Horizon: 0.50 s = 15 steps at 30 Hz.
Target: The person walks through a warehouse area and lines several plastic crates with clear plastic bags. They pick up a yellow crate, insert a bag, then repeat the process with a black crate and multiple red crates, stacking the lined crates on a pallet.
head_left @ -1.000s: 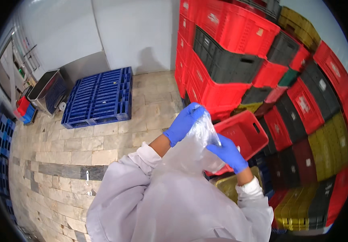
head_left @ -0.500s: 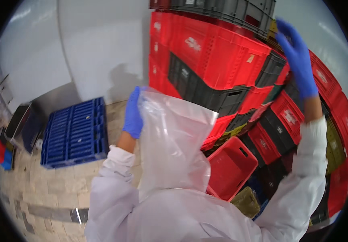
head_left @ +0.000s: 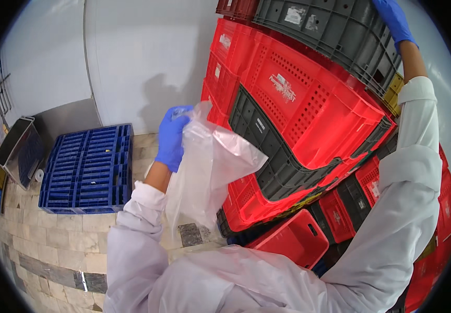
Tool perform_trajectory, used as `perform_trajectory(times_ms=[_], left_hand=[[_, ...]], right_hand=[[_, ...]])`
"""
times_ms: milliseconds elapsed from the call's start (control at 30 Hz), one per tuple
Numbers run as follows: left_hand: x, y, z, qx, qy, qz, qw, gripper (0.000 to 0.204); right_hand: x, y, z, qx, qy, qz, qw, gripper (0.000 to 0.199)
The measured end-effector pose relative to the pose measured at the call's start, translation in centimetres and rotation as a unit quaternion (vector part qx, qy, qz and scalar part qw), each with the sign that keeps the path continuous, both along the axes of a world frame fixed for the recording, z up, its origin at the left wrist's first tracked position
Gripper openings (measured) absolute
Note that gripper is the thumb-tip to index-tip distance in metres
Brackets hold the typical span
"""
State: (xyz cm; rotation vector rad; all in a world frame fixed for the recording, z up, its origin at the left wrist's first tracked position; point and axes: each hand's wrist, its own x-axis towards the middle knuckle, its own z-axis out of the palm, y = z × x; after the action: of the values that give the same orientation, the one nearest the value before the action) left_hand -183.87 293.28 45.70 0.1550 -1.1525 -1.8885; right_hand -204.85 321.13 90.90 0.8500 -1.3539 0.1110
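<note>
My left hand [head_left: 172,138], in a blue glove, is closed on the upper edge of a clear plastic bag [head_left: 210,156]. The bag hangs loose and crumpled in front of me, with one corner sticking out to the right. My right hand [head_left: 395,22], also gloved in blue, is raised at the upper right against the end of a dark grey crate [head_left: 330,31] on top of the stack. The picture's edge cuts off its fingers, so their grip on the crate does not show.
Under the grey crate stand stacked red crates [head_left: 293,99] and another dark grey crate [head_left: 259,130]. A red tub [head_left: 296,240] lies tilted below them. Blue pallets [head_left: 87,169] rest on the tiled floor [head_left: 53,242] at left, near a metal bin [head_left: 19,148]. A white wall [head_left: 142,47] rises behind.
My right hand has gone from open in the air up to the end of the top grey crate. The bag has narrowed and hangs more crumpled from my left hand. The view has shifted.
</note>
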Motion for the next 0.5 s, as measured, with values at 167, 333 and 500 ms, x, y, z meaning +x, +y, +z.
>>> perform_trajectory(times_ms=[167,333,500], left_hand=[[-4.8,1.3,5.1,-0.034,0.06,-0.092,0.993,0.032],[-12.7,4.8,11.3,-0.146,0.137,-0.082,0.976,0.02],[-19.5,6.7,15.3,-0.413,0.035,-0.08,0.906,0.029]], right_hand=[[1.2,-0.8,-1.7,-0.058,-0.037,-0.028,0.997,0.039],[1.0,0.8,-1.2,-0.011,-0.104,0.031,0.994,0.03],[1.7,5.2,-0.9,-0.003,-0.145,-0.05,0.988,0.026]])
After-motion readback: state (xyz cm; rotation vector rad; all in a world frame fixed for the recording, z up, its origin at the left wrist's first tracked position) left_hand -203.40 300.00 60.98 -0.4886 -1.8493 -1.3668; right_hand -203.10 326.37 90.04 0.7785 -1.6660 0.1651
